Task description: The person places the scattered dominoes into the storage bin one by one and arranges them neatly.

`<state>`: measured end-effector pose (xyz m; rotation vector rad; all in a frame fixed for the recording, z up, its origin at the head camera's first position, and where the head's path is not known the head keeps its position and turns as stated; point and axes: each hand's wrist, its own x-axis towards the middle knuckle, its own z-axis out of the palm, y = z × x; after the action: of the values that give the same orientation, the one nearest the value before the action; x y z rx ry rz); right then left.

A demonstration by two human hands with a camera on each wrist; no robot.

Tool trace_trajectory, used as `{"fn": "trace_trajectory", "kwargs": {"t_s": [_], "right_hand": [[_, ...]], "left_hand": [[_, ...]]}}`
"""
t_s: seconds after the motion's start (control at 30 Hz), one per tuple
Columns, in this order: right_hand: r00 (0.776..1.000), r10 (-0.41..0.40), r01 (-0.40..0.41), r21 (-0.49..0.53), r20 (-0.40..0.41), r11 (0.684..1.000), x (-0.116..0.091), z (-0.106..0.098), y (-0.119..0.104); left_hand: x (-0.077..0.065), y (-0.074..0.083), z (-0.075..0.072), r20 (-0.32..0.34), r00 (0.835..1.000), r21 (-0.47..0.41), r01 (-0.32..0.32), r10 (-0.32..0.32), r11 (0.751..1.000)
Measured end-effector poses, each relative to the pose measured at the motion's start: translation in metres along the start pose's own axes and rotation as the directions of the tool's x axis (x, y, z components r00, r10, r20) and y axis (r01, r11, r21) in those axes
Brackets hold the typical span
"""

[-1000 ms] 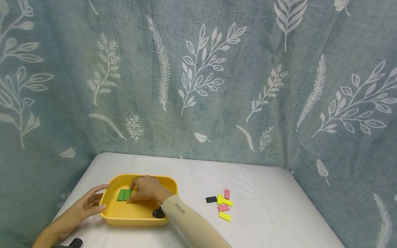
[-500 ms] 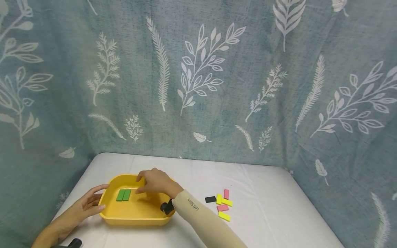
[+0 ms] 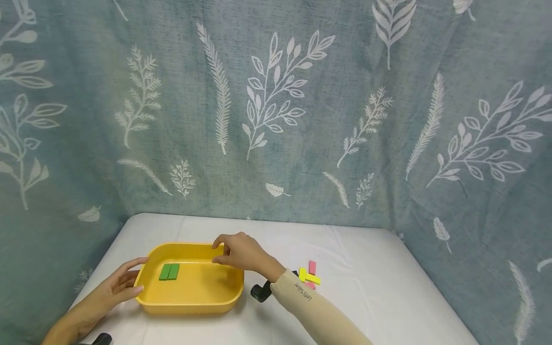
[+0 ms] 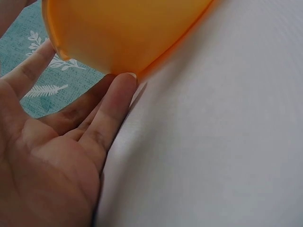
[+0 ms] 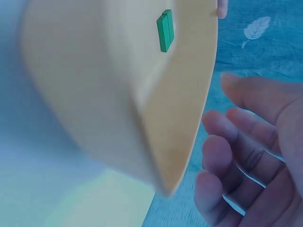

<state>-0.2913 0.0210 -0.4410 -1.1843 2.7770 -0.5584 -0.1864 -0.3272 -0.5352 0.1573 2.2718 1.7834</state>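
The right hand (image 3: 243, 251) has moved rightward off the two green blocks (image 3: 169, 271), fingers parted and empty, so the pair seems settled inside the yellow tray (image 3: 202, 287), lower left. The left hand (image 3: 116, 286) touches its side, fingers spread.

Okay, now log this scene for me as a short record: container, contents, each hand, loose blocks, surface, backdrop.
Container: yellow tray
Contents: two green blocks, side by side
Left hand: touching the tray's left side
Right hand: at the tray's far right corner, no object visible in it
Loose blocks: yellow blocks and pink blocks right of the tray; sleeve hides part of the group
Surface: white cloth
Backdrop: blue-green leaf-print curtain
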Motion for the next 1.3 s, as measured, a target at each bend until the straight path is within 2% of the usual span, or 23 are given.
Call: {"fn": "trace_trajectory", "kwargs": {"t_s": [0.3, 0.57, 0.83, 1.0, 1.3], "right_hand": [[0.995, 0.02, -0.013, 0.068, -0.097, 0.998, -0.049, -0.023, 0.029], [0.983, 0.089, -0.079, 0.07, -0.162, 0.994, -0.085, -0.041, 0.052], [0.969, 0.165, -0.136, 0.163, -0.182, 0.977, -0.132, -0.032, 0.085], [0.962, 0.22, -0.176, 0.247, -0.163, 0.953, -0.159, -0.024, 0.108], [0.932, 0.297, -0.248, 0.231, -0.207, 0.941, -0.193, -0.019, 0.137]], "left_hand": [[0.0, -0.002, 0.003, -0.007, 1.0, 0.003, -0.001, 0.001, 1.0], [-0.001, -0.003, 0.005, -0.014, 1.0, 0.005, -0.001, 0.001, 1.0], [0.0, 0.0, 0.008, -0.016, 1.0, 0.009, 0.007, -0.007, 1.0], [0.0, 0.0, 0.007, -0.018, 1.0, 0.018, -0.003, 0.003, 1.0], [-0.001, 0.001, 0.002, -0.024, 1.0, 0.033, 0.006, -0.005, 0.999]]}}
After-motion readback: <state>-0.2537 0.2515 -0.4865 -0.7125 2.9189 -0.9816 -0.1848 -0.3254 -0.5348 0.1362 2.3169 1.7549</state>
